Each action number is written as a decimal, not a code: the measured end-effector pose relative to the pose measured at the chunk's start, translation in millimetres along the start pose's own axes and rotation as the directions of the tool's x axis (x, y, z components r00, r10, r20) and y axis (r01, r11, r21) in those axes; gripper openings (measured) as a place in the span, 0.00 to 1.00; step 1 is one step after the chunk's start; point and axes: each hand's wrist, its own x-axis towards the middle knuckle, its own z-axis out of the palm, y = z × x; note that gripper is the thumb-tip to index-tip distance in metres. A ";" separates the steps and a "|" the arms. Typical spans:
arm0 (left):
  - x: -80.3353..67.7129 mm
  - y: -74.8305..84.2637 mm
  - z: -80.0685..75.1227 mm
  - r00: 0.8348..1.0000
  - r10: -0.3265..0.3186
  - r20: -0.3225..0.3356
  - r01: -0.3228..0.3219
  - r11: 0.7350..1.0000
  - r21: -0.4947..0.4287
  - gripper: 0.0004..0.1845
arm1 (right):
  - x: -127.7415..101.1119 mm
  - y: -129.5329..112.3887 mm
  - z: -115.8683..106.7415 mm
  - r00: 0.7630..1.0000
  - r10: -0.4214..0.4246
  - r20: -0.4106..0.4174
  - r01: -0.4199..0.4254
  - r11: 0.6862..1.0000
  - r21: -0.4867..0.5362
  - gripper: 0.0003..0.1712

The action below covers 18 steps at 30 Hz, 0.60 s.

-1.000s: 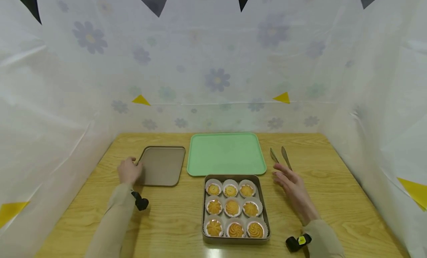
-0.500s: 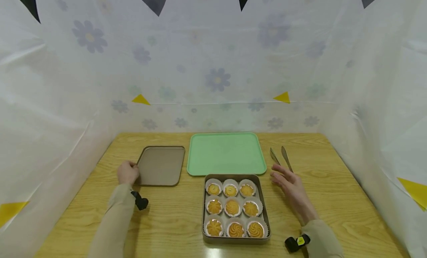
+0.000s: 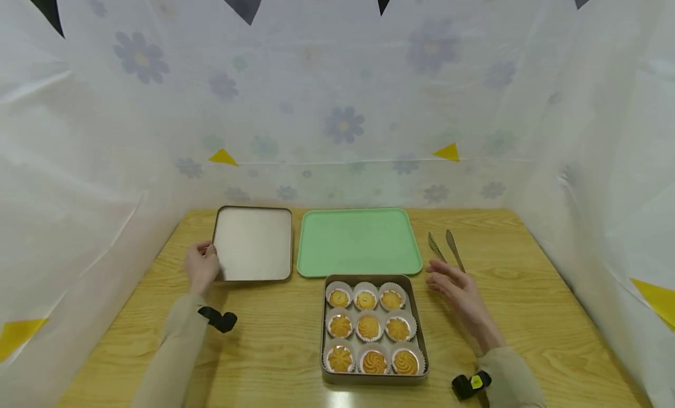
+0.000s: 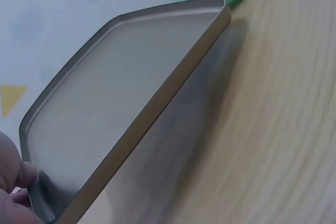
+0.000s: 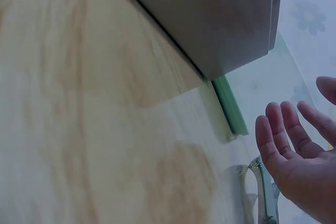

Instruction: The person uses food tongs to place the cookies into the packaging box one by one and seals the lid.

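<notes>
My left hand [image 3: 201, 267] pinches the left edge of a shallow metal tin lid [image 3: 253, 244]. It is lifted off the table and tilted, with its inner side facing me; in the left wrist view the lid [image 4: 115, 87] casts a shadow on the wood below. My right hand [image 3: 461, 299] holds nothing, its fingers loosely bent beside the metal tongs [image 3: 454, 248]. Between the hands stands an open metal tin [image 3: 374, 380] with several swirled butter cookies [image 3: 367, 327] in white paper cups. The tongs' near end is hidden behind the right hand.
A light green tray [image 3: 358, 241] lies behind the tin, between lid and tongs. The wooden table [image 3: 274, 349] meets a white flowered curtain [image 3: 343, 91] at the back, and similar white sheets hang on both sides.
The left hand has taken hold of the lid and raised it from the table, tilting its inner face toward me. The right hand has hardly moved.
</notes>
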 end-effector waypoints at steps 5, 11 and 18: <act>-13.0 29.0 10.6 0.999 0.032 -0.007 -0.033 0.988 -0.148 0.19 | -0.6 -5.6 3.7 1.000 0.002 0.028 -0.001 1.000 -0.022 0.27; -35.0 60.2 26.0 0.989 0.138 0.058 -0.121 0.963 -0.241 0.20 | -0.5 -12.9 10.7 0.997 0.006 0.074 -0.010 0.999 0.045 0.25; -60.3 80.5 41.2 0.958 0.253 0.135 -0.204 0.932 -0.300 0.22 | 2.5 -23.8 20.3 0.994 0.016 0.112 -0.031 0.990 0.140 0.20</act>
